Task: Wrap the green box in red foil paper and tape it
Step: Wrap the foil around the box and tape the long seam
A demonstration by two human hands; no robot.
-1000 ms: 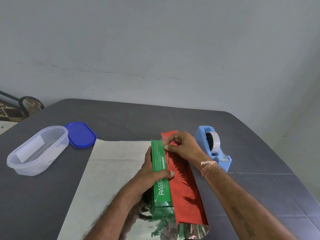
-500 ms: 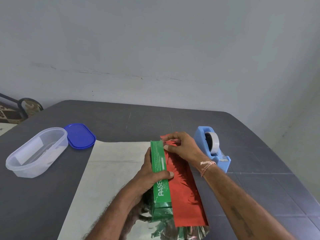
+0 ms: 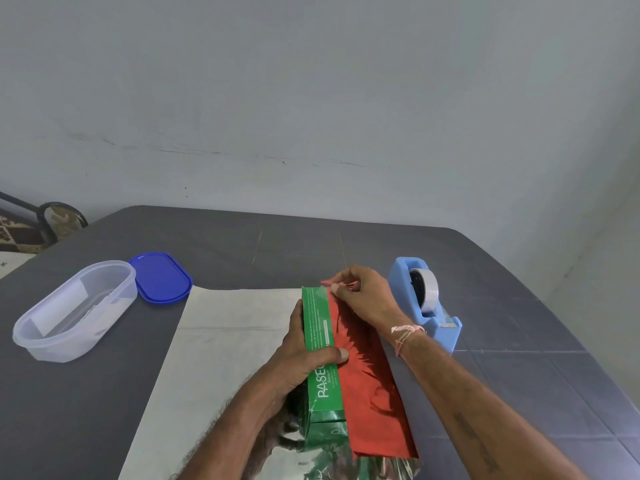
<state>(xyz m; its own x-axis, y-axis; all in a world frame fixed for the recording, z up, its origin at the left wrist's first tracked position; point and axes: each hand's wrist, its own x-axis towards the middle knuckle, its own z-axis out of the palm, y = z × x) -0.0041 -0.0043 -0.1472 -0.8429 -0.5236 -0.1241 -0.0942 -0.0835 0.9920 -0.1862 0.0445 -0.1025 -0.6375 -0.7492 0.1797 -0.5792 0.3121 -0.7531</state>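
Since a second ago my right hand (image 3: 363, 296) has drawn the foil (image 3: 370, 393) down at its far corner, toward the far end of the box (image 3: 322, 341).

Head view: the box lies mid-table (image 3: 536, 358) on the foil, its long axis running near to far. My left hand (image 3: 304, 362) wraps over it mid-length, thumb pressing the red edge onto the top face. My right thumb and finger pinch the red flap at the far end, just right of the box. The dispenser (image 3: 426, 303) stands just right of that hand, so I judge the right hand nearer for tape.
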